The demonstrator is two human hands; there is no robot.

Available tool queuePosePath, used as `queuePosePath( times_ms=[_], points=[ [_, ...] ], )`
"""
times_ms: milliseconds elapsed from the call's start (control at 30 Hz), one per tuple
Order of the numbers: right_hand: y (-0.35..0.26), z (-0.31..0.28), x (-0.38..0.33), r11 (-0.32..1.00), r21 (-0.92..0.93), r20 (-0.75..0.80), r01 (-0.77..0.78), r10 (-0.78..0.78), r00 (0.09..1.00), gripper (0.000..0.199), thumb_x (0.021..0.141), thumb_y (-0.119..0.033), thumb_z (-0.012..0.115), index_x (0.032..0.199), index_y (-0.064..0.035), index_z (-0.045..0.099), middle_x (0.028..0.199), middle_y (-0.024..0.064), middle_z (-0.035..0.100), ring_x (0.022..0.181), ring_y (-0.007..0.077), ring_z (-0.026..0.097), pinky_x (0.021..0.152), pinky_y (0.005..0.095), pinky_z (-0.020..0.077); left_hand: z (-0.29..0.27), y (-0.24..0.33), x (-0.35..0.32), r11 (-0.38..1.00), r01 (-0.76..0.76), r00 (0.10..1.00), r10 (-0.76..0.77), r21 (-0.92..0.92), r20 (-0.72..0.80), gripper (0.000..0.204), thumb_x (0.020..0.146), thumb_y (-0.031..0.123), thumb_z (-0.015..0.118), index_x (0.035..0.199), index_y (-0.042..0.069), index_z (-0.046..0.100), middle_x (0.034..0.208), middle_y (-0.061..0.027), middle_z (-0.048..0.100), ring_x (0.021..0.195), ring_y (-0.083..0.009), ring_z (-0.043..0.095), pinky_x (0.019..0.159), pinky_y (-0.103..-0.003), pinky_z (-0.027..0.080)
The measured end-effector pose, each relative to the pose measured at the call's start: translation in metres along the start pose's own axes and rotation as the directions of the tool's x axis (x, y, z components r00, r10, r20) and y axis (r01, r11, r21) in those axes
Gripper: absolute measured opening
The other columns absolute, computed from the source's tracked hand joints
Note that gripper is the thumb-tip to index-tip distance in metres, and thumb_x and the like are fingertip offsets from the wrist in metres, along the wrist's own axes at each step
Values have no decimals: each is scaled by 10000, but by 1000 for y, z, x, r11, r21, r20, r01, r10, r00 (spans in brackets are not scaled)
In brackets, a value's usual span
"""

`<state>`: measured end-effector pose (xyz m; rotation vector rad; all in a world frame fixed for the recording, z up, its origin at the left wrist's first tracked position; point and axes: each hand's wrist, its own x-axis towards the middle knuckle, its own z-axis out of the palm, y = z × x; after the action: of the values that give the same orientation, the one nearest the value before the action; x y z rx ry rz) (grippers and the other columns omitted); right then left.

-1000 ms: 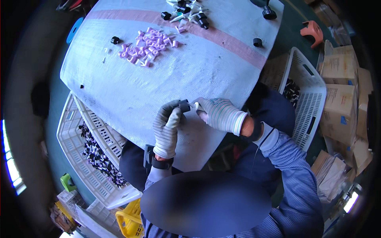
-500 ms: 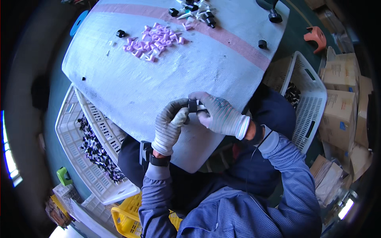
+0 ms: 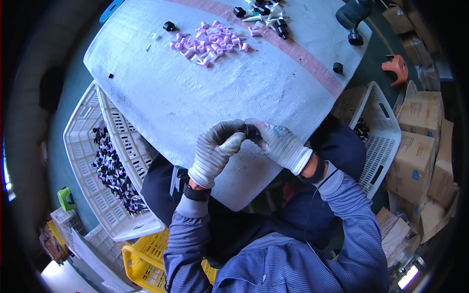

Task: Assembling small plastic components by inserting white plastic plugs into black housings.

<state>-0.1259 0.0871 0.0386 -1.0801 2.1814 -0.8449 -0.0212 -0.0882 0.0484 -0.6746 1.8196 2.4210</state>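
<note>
Close together above the near part of the covered table [image 3: 195,97], my left hand [image 3: 214,154] and my right hand [image 3: 283,146] both wear pale striped work gloves. Between their fingertips sits a small black ribbed cap [image 3: 250,131]. The left thumb and forefinger pinch it from one side, and the right fingers close on it from the other. Whatever is inside the cap is hidden by the gloves. Farther off lies a pile of small lilac stemmed plastic pieces [image 3: 215,44]. Beyond it is a group of white pieces [image 3: 254,18] mixed with black caps [image 3: 281,28].
Single black caps [image 3: 169,26] [image 3: 338,68] lie about the table. At the left stands a white crate [image 3: 80,132] with many black-and-lilac pieces [image 3: 110,166]; another white crate [image 3: 386,141] is at the right. Cardboard boxes [image 3: 413,154], an orange stool [image 3: 396,70] and a yellow basket [image 3: 141,261] surround the seat.
My hands have drawn closer around the black cap. The white piece that showed by my right fingers is now out of sight. The whole view has shifted slightly.
</note>
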Motion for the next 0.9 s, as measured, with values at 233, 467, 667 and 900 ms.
queuePosePath(
  times_ms=[233,467,667,900],
  points=[
    [-7,-4,1,961,276,15,4,-8,1000,280,928,-225,569,1178,-101,564,863,189,637,809,386,641,691,452,504,7,0,1,984,-177,984,177,-24,16,284,861,143,727,1103,3,677,938,-29,618,828,-103,578,737,-251,482],
    [-14,-5,0,946,322,38,-30,18,999,249,932,-250,559,1130,-102,593,826,157,639,762,365,638,662,418,497,12,1,2,952,-299,953,301,-58,27,269,865,146,715,1089,1,679,1008,-48,612,899,-146,608,816,-278,492],
    [-21,-1,1,876,456,88,-159,133,987,247,931,-277,594,1002,-41,615,695,43,636,631,114,626,592,286,488,7,0,2,969,-193,978,203,-152,54,248,869,131,706,1076,-3,676,1071,-52,606,921,-134,606,815,-277,497],
    [-22,-6,-1,789,573,120,-221,186,975,254,962,-197,529,1152,-41,592,784,58,667,660,128,649,620,261,511,7,-4,3,956,-255,967,252,-147,-39,255,874,118,700,1092,-8,659,1045,-43,607,912,-121,598,788,-261,489]
  ],
)
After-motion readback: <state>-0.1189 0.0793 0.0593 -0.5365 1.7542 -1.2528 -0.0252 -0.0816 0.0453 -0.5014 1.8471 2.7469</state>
